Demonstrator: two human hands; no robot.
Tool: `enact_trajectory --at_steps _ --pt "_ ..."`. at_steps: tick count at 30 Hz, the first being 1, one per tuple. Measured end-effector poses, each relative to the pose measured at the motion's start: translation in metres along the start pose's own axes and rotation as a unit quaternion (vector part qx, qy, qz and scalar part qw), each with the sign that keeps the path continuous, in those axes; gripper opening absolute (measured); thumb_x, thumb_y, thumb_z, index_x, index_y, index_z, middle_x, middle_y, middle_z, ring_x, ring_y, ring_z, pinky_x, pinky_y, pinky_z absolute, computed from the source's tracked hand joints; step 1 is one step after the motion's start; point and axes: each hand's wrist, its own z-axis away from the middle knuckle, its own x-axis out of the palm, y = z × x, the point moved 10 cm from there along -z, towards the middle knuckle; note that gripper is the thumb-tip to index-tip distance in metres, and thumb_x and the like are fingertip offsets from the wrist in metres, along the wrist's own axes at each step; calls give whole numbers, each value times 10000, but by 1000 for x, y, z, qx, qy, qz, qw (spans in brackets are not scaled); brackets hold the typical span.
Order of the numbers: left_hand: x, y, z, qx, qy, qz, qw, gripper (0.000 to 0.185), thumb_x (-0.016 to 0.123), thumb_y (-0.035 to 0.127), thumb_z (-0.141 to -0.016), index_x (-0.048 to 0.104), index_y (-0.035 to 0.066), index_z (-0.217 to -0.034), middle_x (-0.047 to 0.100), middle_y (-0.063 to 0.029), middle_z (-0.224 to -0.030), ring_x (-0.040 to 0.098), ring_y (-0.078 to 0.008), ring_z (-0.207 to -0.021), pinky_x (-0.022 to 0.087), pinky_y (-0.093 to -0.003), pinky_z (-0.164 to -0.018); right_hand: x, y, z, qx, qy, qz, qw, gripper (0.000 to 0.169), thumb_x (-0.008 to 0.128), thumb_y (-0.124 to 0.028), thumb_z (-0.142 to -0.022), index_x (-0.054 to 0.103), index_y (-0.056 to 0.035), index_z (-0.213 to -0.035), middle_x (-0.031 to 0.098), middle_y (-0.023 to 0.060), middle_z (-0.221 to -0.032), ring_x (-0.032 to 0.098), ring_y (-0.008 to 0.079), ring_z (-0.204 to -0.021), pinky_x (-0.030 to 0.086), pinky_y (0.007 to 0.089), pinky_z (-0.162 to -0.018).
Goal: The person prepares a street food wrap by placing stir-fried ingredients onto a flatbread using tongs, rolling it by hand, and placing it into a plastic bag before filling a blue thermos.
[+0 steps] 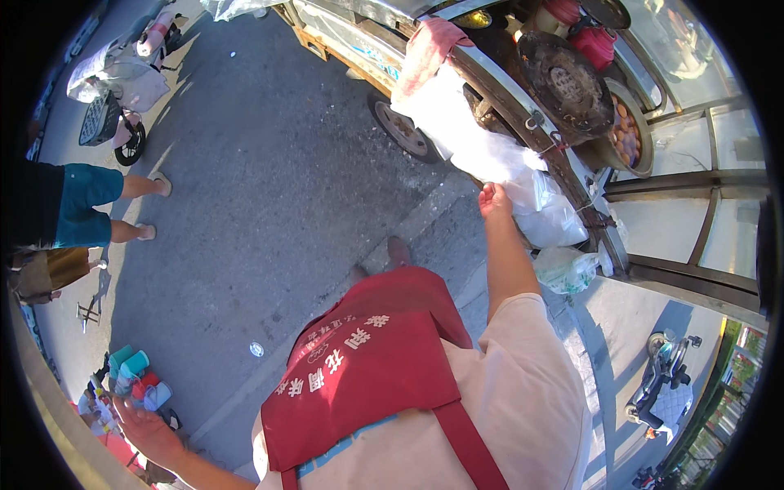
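My right hand [495, 201] reaches out to the food cart, its fingers curled and pinching the lower edge of a bundle of white plastic bags [490, 147]. Bright sunlight washes out much of that bundle, which hangs along the cart's side rail [514, 101]. A pink towel [429, 55] drapes over the rail just above it. My left hand [150, 432] is held out low at the left with its fingers spread, holding nothing. I wear a dark red apron [367, 367] that bears writing.
On the cart are a blackened round griddle [563, 86] and a pot of eggs [626, 135]. A cart wheel [401, 125] rests on the asphalt. Colourful plastic cups [131, 364] stand at left. Someone in teal shorts [92, 199] stands near a parked scooter [125, 122]; another two-wheeler [661, 383] is at right.
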Motion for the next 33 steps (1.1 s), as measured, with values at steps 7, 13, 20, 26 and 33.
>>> enact_trajectory --at_steps 7,13,20,26,33 --pt "42 -59 17 -110 -13 -19 994 494 423 279 -1021 402 -8 -1422 594 -86 -1160 529 -110 -841 484 -206 -735 -23 21 17 7 -64 69 996 95 641 -172 -851 597 -125 -782 656 0 -736 640 102 -645 527 277 -560" --pt "76 -99 31 -163 -23 5 986 453 451 257 -1006 456 9 -1385 607 -59 -1109 544 -100 -782 484 -210 -686 -118 115 55 161 -163 532 815 165 682 -217 -756 594 -82 -724 661 56 -725 656 206 -653 531 370 -582" --pt "99 -115 42 -200 -22 -45 979 433 505 258 -984 503 10 -1339 619 -41 -1065 545 -95 -779 475 -212 -687 -59 41 36 -162 -185 563 789 146 686 -168 -654 592 -66 -607 613 10 -670 539 143 -546 423 283 -522" --pt "128 -120 45 -201 -48 -42 978 395 524 250 -982 535 17 -1301 633 -42 -1037 558 -92 -782 462 -206 -680 1 12 -34 -109 -118 187 969 281 525 -266 -900 625 -33 -1024 659 58 -967 618 176 -806 497 318 -667" --pt "133 -123 76 -187 -41 -51 980 301 524 192 -980 599 0 -1198 671 -104 -974 614 -124 -766 489 -233 -695 -1 -2 -28 75 -112 -26 991 432 432 -282 -954 533 -62 -1311 581 135 -1295 565 325 -1188 456 509 -1014"
